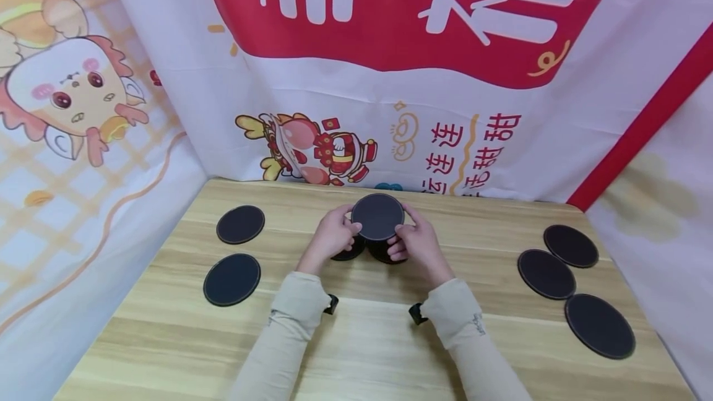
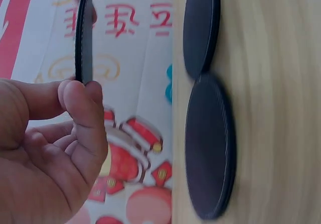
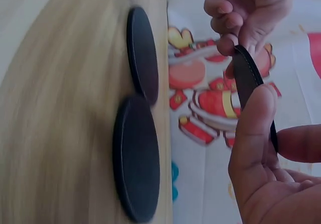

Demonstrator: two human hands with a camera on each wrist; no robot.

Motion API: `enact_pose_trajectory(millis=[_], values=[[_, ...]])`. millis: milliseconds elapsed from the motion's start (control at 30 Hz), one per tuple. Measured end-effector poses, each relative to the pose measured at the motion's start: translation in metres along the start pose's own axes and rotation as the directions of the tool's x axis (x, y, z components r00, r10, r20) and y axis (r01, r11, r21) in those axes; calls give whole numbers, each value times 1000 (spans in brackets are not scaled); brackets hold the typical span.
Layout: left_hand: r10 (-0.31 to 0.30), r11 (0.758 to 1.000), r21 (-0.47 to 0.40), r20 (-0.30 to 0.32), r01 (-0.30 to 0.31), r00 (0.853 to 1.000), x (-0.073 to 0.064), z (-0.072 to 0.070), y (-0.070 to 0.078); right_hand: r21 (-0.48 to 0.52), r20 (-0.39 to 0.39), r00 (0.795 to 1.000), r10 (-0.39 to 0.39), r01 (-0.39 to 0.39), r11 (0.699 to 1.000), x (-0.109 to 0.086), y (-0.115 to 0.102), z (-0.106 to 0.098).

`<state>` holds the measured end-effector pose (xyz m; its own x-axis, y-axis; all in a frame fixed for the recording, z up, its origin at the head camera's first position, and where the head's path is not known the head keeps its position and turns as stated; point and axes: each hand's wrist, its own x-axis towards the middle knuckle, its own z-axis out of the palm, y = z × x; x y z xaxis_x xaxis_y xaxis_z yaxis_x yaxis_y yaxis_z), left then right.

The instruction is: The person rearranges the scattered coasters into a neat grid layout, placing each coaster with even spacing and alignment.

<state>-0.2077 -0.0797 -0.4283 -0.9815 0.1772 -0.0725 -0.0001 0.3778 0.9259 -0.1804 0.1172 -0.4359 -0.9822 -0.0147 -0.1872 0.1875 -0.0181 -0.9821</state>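
Note:
Both hands hold one round black coaster (image 1: pixel 377 216) by its opposite edges, raised above the table. My left hand (image 1: pixel 333 232) pinches its left edge between thumb and fingers; my right hand (image 1: pixel 419 241) pinches the right edge the same way. In the left wrist view the held coaster (image 2: pixel 84 38) appears edge-on, thin with a stitched rim. Beneath it two more black coasters lie side by side on the wood, a left one (image 1: pixel 348 251) and a right one (image 1: pixel 384 254), partly hidden by the hands and the raised coaster. The right wrist view shows this pair with rims meeting.
On the left of the wooden table (image 1: pixel 356 351) lie two coasters, a far one (image 1: pixel 241 224) and a near one (image 1: pixel 231 280). Three more lie at the right: a far one (image 1: pixel 571 245), a middle one (image 1: pixel 546 274) and a near one (image 1: pixel 600 326). A printed cloth (image 1: pixel 312 85) hangs behind.

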Motion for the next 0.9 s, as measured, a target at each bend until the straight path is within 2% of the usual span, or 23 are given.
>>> enact_pose_trajectory(millis=[100, 400, 667, 900], values=[[18, 999, -38, 8, -17, 1000, 3, 15, 4, -9, -10, 1000, 20, -20, 1000, -2, 0, -17], [19, 990, -143, 83, -7, 996, 9, 60, 12, -13, -11, 1000, 30, -30, 999, -8, 5, -61], [-17, 962, -267, 175, 64, 984, 12, 93, 14, -20, -20, 999, 29, -29, 999, -12, 13, -93], [-39, 935, -332, 241, 120, 970, 14, 110, 13, -37, -25, 999, 26, -27, 999, -16, 17, -107]])
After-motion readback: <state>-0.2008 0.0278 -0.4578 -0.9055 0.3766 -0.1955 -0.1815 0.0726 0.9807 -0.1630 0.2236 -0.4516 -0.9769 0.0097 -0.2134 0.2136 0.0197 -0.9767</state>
